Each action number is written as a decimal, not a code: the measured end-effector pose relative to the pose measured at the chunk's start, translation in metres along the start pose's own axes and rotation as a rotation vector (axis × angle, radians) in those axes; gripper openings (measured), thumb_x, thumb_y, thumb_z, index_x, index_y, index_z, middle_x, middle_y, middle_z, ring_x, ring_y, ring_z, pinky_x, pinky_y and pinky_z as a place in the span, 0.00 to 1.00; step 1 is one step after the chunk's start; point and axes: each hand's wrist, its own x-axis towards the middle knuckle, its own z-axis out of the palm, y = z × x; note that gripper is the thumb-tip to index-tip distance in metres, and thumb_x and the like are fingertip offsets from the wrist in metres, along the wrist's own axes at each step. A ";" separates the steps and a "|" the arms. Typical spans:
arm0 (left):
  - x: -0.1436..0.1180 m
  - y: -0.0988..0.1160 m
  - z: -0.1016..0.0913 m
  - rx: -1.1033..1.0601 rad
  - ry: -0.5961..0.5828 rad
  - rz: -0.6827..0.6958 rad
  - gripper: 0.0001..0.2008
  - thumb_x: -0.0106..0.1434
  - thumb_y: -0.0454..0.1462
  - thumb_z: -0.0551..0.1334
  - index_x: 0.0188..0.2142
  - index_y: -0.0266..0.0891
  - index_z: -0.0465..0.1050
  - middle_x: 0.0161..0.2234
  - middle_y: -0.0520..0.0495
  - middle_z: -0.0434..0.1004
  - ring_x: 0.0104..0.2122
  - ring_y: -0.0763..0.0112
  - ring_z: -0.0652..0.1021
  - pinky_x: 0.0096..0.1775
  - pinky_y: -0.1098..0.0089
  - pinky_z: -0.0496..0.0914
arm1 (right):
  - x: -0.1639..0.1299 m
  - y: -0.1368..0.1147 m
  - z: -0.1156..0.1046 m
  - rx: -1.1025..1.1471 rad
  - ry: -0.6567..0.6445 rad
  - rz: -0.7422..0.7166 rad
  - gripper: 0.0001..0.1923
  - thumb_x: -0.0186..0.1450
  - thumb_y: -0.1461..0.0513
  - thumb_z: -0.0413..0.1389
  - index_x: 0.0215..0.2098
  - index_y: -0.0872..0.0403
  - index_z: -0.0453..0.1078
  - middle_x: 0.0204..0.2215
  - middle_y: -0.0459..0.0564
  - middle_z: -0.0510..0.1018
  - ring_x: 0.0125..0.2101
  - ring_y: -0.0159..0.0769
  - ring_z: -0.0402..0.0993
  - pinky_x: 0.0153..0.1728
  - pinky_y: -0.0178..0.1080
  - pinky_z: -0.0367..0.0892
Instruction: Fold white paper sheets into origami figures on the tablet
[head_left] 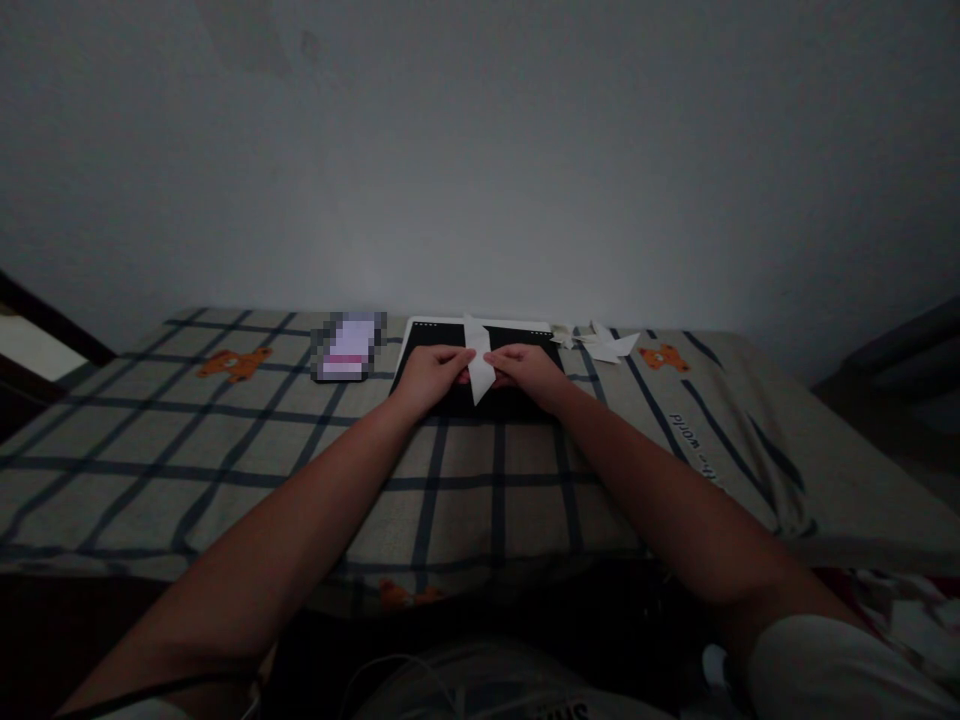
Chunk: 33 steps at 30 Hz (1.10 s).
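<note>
A narrow, pointed piece of folded white paper [480, 368] lies on a black tablet [517, 400] at the far middle of the checked bedsheet. My left hand [431, 375] presses its left side with the fingertips. Opposite it, my right hand [529, 370] pinches the paper's right edge. Both hands rest on the tablet, one on each side of the paper.
A lit phone [346, 347] lies left of the tablet. Several small folded white paper pieces [600, 342] sit to its right. The checked sheet with orange bears [225, 430] covers the bed, and a plain wall rises right behind. A cable runs near my lap.
</note>
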 end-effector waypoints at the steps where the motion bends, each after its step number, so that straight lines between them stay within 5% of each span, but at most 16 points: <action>1: 0.000 0.000 0.001 -0.017 0.013 -0.007 0.15 0.56 0.44 0.63 0.35 0.35 0.78 0.27 0.46 0.78 0.25 0.73 0.74 0.30 0.72 0.68 | 0.000 -0.001 0.000 -0.011 -0.022 0.011 0.13 0.55 0.55 0.61 0.29 0.57 0.73 0.27 0.49 0.77 0.26 0.29 0.71 0.30 0.35 0.70; 10: 0.001 -0.002 0.002 -0.173 -0.042 -0.059 0.13 0.52 0.44 0.66 0.32 0.35 0.78 0.28 0.47 0.78 0.26 0.74 0.75 0.34 0.70 0.71 | -0.001 -0.002 -0.001 -0.154 0.107 -0.057 0.12 0.54 0.55 0.61 0.26 0.57 0.72 0.22 0.46 0.74 0.20 0.25 0.67 0.22 0.31 0.65; 16: 0.001 0.001 0.001 -0.165 0.055 -0.050 0.12 0.52 0.42 0.66 0.30 0.35 0.78 0.24 0.48 0.76 0.24 0.75 0.73 0.31 0.71 0.70 | -0.002 -0.004 -0.001 -0.049 -0.031 0.026 0.11 0.55 0.56 0.61 0.29 0.57 0.74 0.25 0.49 0.77 0.23 0.27 0.71 0.27 0.33 0.69; 21: 0.000 0.003 0.003 -0.218 0.063 -0.071 0.13 0.51 0.44 0.67 0.29 0.34 0.78 0.24 0.48 0.76 0.24 0.74 0.74 0.31 0.71 0.70 | -0.003 -0.005 0.001 -0.171 0.026 -0.018 0.11 0.56 0.56 0.60 0.25 0.58 0.71 0.18 0.46 0.74 0.18 0.26 0.67 0.21 0.31 0.64; 27: 0.001 0.001 0.003 -0.262 0.088 -0.069 0.16 0.51 0.45 0.67 0.30 0.33 0.78 0.27 0.46 0.78 0.25 0.73 0.75 0.33 0.69 0.72 | -0.006 -0.007 0.003 -0.073 -0.041 -0.008 0.11 0.53 0.58 0.63 0.30 0.57 0.73 0.24 0.47 0.77 0.22 0.27 0.71 0.26 0.32 0.68; 33: 0.002 0.002 0.004 -0.291 0.102 -0.090 0.13 0.51 0.43 0.67 0.29 0.34 0.78 0.27 0.46 0.78 0.25 0.73 0.75 0.34 0.69 0.73 | -0.005 -0.007 0.004 -0.108 -0.021 0.000 0.10 0.54 0.58 0.62 0.26 0.57 0.70 0.20 0.46 0.75 0.20 0.26 0.69 0.24 0.31 0.66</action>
